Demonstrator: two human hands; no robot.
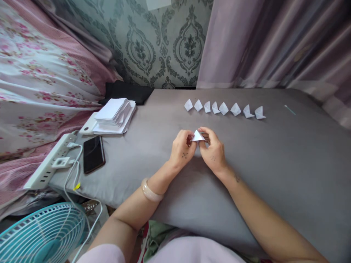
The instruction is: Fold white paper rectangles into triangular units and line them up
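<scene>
A small folded piece of white paper [197, 136] with a triangular top is held up between both hands over the grey-covered table. My left hand [183, 148] pinches its left side, with the thumb at the lower edge. On the other side my right hand [213, 149] grips it, fingers curled behind and the thumb in front. The fingertips behind the paper are partly hidden. Beyond the hands stands a row of several folded white paper shapes [223, 108], some pointed like diamonds, others with a flap to one side.
At the left is a stack of white paper [112, 113], with a black cloth item [131, 92] behind it. A phone [94, 154] and a power strip [52, 160] with cables lie nearer. A turquoise fan [46, 233] stands below the table's left edge. A thin stick [290, 110] lies far right.
</scene>
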